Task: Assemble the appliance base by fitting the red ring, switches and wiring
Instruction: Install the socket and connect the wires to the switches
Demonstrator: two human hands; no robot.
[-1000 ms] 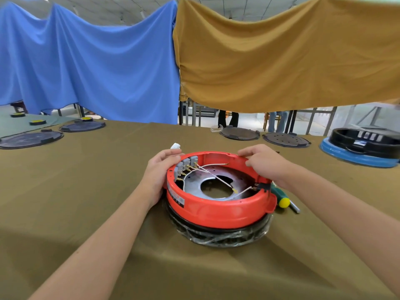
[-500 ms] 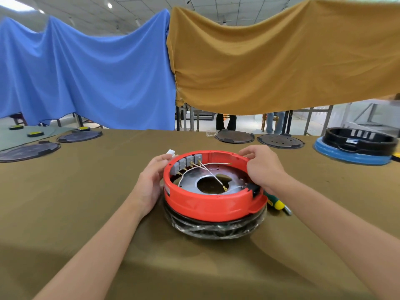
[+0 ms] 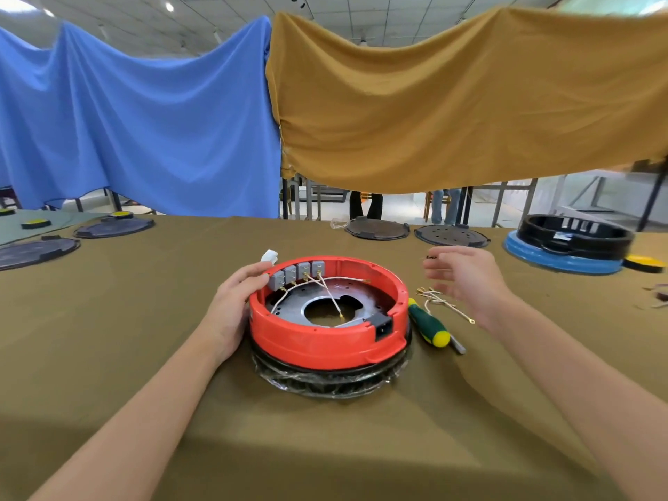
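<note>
Left fingers (image 3: 253,274) against red ring (image 3: 318,341)

Both forearms bare, entering from the lower corners and converging toward centre. Left hand (image 3: 231,312): palm turned inward, flat against the outer left wall of the red ring (image 3: 318,341), fingers relaxed and laid along its rim, fingertips (image 3: 258,274) reaching the upper edge, thumb side uppermost. Wrist straight, forearm low over the table (image 3: 108,338). Right hand (image 3: 466,280): raised clear of the table, apart from the ring, fingers spread and loosely bent, pointing left, holding nothing. Slight motion blur on the fingers. Right wrist bent a little upward.
</note>
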